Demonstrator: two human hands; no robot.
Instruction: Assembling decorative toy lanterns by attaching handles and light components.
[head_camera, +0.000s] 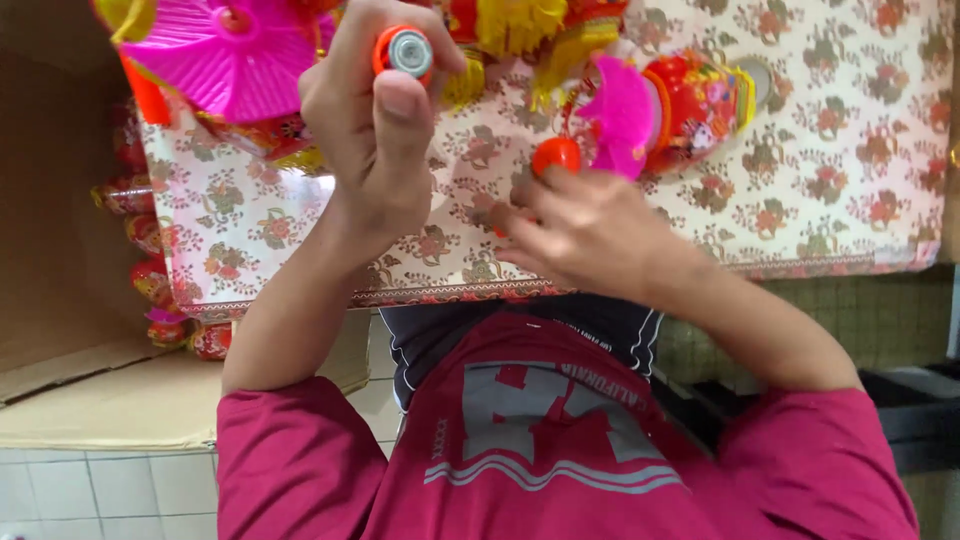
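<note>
My left hand (372, 140) is raised over the table, shut around an orange tube with a grey round end cap (405, 50). My right hand (590, 232) lies low on the floral tablecloth (840, 190), its fingers curled on a small orange piece with a round knob (556, 155). Just beyond that knob sits a pink pleated paper fan (622, 112) joined to a red and yellow toy lantern (700, 100). A bigger pink pleated disc (228, 48) lies beyond my left hand.
Yellow tassels and more red lantern parts (520, 25) crowd the table's far edge. A brown cardboard box (60, 220) stands at the left, with several red lanterns (150, 285) beside it. White floor tiles (100, 490) show below.
</note>
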